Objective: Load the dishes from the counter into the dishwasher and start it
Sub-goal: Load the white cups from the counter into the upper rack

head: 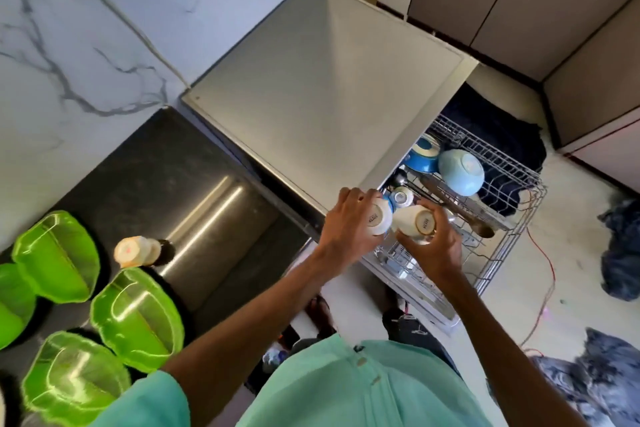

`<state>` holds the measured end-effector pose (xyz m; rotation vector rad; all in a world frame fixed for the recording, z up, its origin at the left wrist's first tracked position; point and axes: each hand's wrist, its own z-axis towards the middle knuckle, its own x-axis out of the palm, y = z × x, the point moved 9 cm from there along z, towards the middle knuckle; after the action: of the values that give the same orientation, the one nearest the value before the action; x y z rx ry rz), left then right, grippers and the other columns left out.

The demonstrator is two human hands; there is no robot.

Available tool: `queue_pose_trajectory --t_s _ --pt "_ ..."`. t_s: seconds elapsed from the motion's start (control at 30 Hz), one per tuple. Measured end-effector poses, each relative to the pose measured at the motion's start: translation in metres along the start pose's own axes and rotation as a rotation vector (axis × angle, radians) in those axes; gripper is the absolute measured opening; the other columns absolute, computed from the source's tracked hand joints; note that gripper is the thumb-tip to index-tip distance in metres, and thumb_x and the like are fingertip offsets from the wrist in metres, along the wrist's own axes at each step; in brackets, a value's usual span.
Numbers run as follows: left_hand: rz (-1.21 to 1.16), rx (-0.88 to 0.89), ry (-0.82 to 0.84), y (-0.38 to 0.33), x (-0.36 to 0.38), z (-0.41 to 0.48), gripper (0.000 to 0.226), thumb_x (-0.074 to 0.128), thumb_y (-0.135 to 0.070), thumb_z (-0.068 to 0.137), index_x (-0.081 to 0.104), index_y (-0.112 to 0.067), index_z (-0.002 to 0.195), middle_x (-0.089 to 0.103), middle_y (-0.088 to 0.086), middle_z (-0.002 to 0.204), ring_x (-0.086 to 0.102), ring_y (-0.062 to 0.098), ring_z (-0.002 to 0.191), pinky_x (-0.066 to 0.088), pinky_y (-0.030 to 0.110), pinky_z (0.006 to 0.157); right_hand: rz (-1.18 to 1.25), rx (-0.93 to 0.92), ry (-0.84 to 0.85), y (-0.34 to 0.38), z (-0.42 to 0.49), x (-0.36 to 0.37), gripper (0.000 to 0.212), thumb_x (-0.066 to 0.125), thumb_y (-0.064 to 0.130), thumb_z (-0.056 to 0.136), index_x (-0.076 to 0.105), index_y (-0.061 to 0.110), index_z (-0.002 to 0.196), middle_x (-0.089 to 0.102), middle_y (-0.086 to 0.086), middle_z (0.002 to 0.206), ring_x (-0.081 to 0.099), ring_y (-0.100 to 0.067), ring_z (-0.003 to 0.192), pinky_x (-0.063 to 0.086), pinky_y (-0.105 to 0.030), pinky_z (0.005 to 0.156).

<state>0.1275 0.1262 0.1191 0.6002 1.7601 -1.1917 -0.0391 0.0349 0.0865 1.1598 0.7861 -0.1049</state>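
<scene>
My left hand grips a white cup turned bottom-up over the pulled-out wire rack of the dishwasher. My right hand grips a second white cup, also bottom toward me, right beside the first. In the rack sit a light blue bowl, a darker blue bowl, a small white-and-blue cup and some long utensils. On the dark counter at the left stand three green translucent bowls.
A small bottle lies on the counter by the steel sink. Dark cloths and a red cord lie on the floor right of the rack. Cabinets stand at the upper right.
</scene>
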Motion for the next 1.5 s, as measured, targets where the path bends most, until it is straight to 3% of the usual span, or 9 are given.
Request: queue_pose_trajectory --t_s 0.17,0.3,0.43,0.57,0.77,1.03,1.17,1.27,1.5 --pt "-0.028 0.006 0.087 -0.046 0.080 0.053 0.085 0.088 -0.048 0.064 0.052 -0.018 0.134 0.058 0.004 0.121 0.049 0.020 0.113 0.055 0.034 0.080 -0.069 0.122 0.069 -0.103 0.030 -0.016 0.069 0.082 0.047 0.071 0.059 0.004 0.120 0.071 -0.013 0.105 0.068 -0.023 0.088 0.061 -0.038 0.073" --pt "-0.051 -0.057 0.164 -0.050 0.148 0.093 0.089 0.088 -0.038 0.065 0.047 -0.016 0.140 0.054 0.010 0.127 0.047 0.027 0.121 0.052 0.042 0.090 -0.127 0.226 0.139 -0.202 0.054 0.005 0.073 0.094 0.026 0.065 0.060 0.001 0.125 0.069 -0.018 0.113 0.066 -0.034 0.098 0.057 -0.046 0.086" --pt "-0.055 -0.209 0.137 -0.014 0.212 0.119 0.083 0.084 -0.036 0.070 0.044 -0.022 0.141 0.053 0.003 0.126 0.043 0.020 0.121 0.049 0.037 0.094 -0.111 0.240 0.178 -0.280 0.072 0.065 0.071 0.068 0.053 0.084 0.057 -0.002 0.128 0.068 -0.026 0.113 0.064 -0.032 0.103 0.042 -0.023 0.101" --pt "-0.109 -0.340 0.171 0.015 0.258 0.125 0.078 0.079 -0.033 0.073 0.039 -0.027 0.140 0.048 0.000 0.123 0.036 0.011 0.114 0.046 0.034 0.092 -0.278 0.318 0.456 -0.332 0.069 0.128 0.072 0.072 0.032 0.090 0.039 0.011 0.150 0.045 -0.024 0.148 0.044 -0.041 0.135 0.039 -0.055 0.111" --pt "-0.120 -0.439 0.194 0.033 0.296 0.124 0.082 0.075 -0.049 0.072 0.038 -0.031 0.143 0.049 0.005 0.140 0.038 0.026 0.134 0.042 0.047 0.107 -0.398 0.185 0.485 -0.364 0.076 0.152 0.088 0.085 0.020 0.074 0.041 0.024 0.150 0.046 -0.018 0.148 0.047 -0.037 0.132 0.054 -0.050 0.095" --pt "-0.101 -0.411 0.141 0.023 0.302 0.137 0.079 0.083 -0.044 0.071 0.044 -0.029 0.138 0.054 0.000 0.125 0.040 0.018 0.121 0.046 0.041 0.099 -0.409 0.217 0.635 -0.362 0.060 0.163 0.097 0.059 -0.001 0.085 0.001 0.015 0.161 0.021 -0.025 0.161 0.020 -0.041 0.149 0.029 -0.051 0.119" --pt "-0.098 -0.339 0.171 0.002 0.307 0.147 0.079 0.081 -0.047 0.072 0.045 -0.029 0.140 0.055 0.000 0.123 0.042 0.018 0.117 0.044 0.035 0.100 -0.175 0.275 0.383 -0.336 0.058 0.109 0.078 0.051 -0.012 0.079 0.028 -0.002 0.153 0.042 -0.026 0.151 0.038 -0.038 0.143 0.038 -0.053 0.115" --pt "-0.077 -0.213 0.177 -0.028 0.313 0.151 0.084 0.080 -0.048 0.074 0.045 -0.030 0.147 0.056 0.002 0.122 0.046 0.021 0.115 0.046 0.037 0.101 0.096 0.327 0.221 -0.321 0.046 0.065 0.044 0.055 0.004 0.092 0.053 0.005 0.136 0.067 -0.010 0.126 0.066 -0.021 0.114 0.060 -0.039 0.090" --pt "0.017 -0.027 0.391 -0.069 0.376 0.157 0.100 0.078 -0.047 0.082 0.017 -0.027 0.159 0.059 0.007 0.127 0.047 0.025 0.127 0.036 0.038 0.116 0.294 0.651 0.442 -0.340 0.002 0.029 0.045 0.064 0.036 0.096 0.052 0.031 0.139 0.066 0.019 0.124 0.061 0.006 0.114 0.051 -0.009 0.082"
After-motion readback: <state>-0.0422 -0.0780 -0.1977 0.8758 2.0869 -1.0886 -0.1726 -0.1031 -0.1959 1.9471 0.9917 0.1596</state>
